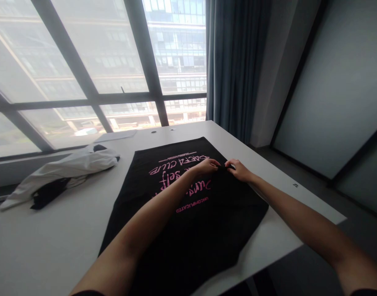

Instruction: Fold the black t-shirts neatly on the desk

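Note:
A black T-shirt (182, 242) with pink lettering lies spread over the white table, its print upside down from where I stand. My left hand (208, 165) is closed in a pinch on the cloth at the shirt's right side. Just right of it, my right hand (238, 170) pinches the same edge, with thumb and fingers together. A small bunched bit of black fabric shows between the two hands. My left forearm crosses over the print and hides part of the lettering.
A crumpled white and black garment (71, 170) lies at the table's left. The white table (299, 209) has a small dark object (295, 185) near its right edge. Beyond stand large windows (114, 49) and a blue-grey curtain (231, 65).

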`<state>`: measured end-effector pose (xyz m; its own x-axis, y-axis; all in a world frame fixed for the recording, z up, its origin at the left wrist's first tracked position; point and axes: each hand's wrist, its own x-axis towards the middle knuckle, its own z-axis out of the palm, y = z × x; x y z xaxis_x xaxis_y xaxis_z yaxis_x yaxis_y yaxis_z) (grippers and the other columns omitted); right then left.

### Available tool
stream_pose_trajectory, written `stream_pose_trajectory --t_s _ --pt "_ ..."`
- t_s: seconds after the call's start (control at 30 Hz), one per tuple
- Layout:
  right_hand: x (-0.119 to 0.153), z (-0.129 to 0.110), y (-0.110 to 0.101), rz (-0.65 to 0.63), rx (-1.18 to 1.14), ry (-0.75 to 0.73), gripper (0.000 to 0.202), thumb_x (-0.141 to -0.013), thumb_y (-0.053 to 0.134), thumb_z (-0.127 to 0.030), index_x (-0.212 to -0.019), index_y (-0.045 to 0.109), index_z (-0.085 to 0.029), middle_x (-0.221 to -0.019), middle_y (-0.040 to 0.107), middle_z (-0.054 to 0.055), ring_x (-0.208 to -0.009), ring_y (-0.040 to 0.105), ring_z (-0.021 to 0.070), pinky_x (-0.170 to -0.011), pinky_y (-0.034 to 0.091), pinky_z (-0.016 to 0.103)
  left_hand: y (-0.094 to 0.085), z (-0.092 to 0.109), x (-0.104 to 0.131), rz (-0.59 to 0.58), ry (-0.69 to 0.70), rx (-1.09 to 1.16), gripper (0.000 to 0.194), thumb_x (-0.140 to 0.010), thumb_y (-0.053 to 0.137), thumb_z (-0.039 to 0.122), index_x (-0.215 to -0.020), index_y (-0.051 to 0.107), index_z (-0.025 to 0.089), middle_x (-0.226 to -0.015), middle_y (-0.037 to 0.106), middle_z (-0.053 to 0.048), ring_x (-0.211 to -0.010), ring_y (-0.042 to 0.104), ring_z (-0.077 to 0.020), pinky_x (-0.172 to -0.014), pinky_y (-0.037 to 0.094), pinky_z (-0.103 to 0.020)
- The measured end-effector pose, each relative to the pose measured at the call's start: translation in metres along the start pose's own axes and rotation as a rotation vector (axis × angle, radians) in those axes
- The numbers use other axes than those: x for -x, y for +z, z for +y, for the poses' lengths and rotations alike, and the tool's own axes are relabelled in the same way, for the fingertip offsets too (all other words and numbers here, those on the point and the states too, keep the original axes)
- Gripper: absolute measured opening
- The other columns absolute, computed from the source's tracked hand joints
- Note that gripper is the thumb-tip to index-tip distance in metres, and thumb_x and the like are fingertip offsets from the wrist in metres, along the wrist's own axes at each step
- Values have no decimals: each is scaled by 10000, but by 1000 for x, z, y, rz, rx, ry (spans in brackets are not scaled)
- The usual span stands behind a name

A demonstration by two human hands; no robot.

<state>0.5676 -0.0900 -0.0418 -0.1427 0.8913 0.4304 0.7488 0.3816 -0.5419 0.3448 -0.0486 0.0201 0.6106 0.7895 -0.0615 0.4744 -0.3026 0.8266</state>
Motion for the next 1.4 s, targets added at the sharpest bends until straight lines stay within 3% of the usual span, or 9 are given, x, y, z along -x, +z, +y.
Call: stream_pose_trajectory --t_s 0.2,0.3,0.37,0.5,0.67,0.83,1.03,1.2,1.4 --pt "1 -4 -1 20 10 34 209 -883 605 -299 -1070 680 -243 -1157 704 65 -1139 608 278 -1030 441 459 -6 -4 0 112 4 -22 290 -754 642 26 -1017 741 93 -757 706 -53 -658 658 -156 -667 562 -263" --pt "1 -2 -4 35 90 106 244 -934 518 -263 -1079 714 -259 -1189 712 69 -1162 611 285 -1039 427 485 -7 3 4 194 46 -69 381 -727 635 -9 -1067 741 125 -971 737 -101 -942 694 -238 -897 553 -332" --pt "0 2 -5 10 135 123 280 -928 496 -214 -1053 739 -270 -1189 721 59 -1155 624 282 -1037 432 478 1 11 10 248 173 -131 430 -767 607 8 -1143 730 175 -1175 705 -106 -1156 631 -260 -1058 464 -337" --pt "-2 12 -8 -44 118 103 358 -890 475 -130 -1017 775 -280 -1149 751 28 -1130 659 251 -1035 461 409 39 15 22 109 495 -361 356 -933 531 190 -1253 685 211 -1349 636 -104 -1294 556 -268 -1165 349 -372" --pt "-2 20 -14 -56 119 62 441 -815 464 -42 -1004 791 -269 -1174 754 7 -1262 607 240 -1114 423 402 72 -7 28 15 421 -522 529 -962 566 439 -1450 513 240 -1592 403 -107 -1511 268 -323 -1232 140 -512" --pt "-1 16 -21 -14 126 46 478 -812 445 -32 -1115 764 -220 -1205 741 59 -1178 657 246 -1070 462 373 69 -11 30 15 502 -490 566 -977 538 439 -1489 467 209 -1618 344 -136 -1530 214 -325 -1232 100 -529" --pt "0 13 -28 121 187 74 262 -912 542 -209 -1045 765 -176 -1106 751 107 -1073 672 253 -1006 478 368 66 -4 29 -184 601 -599 586 -1021 445 476 -1537 394 202 -1625 320 -131 -1525 243 -281 -1235 151 -514" --pt "-2 19 -21 19 194 -7 256 -890 537 -168 -930 785 -222 -1111 736 56 -1091 637 225 -1048 435 352 67 -3 29 -213 571 -753 690 -1019 360 604 -1581 296 208 -1658 224 -121 -1546 165 -265 -1240 153 -524" --pt "-4 18 -21 36 247 153 300 -878 500 -148 -955 780 -227 -1177 723 55 -1136 608 229 -1047 409 332 67 -3 31 -201 579 -744 692 -1022 356 601 -1578 307 191 -1656 234 -113 -1544 179 -261 -1242 164 -523"
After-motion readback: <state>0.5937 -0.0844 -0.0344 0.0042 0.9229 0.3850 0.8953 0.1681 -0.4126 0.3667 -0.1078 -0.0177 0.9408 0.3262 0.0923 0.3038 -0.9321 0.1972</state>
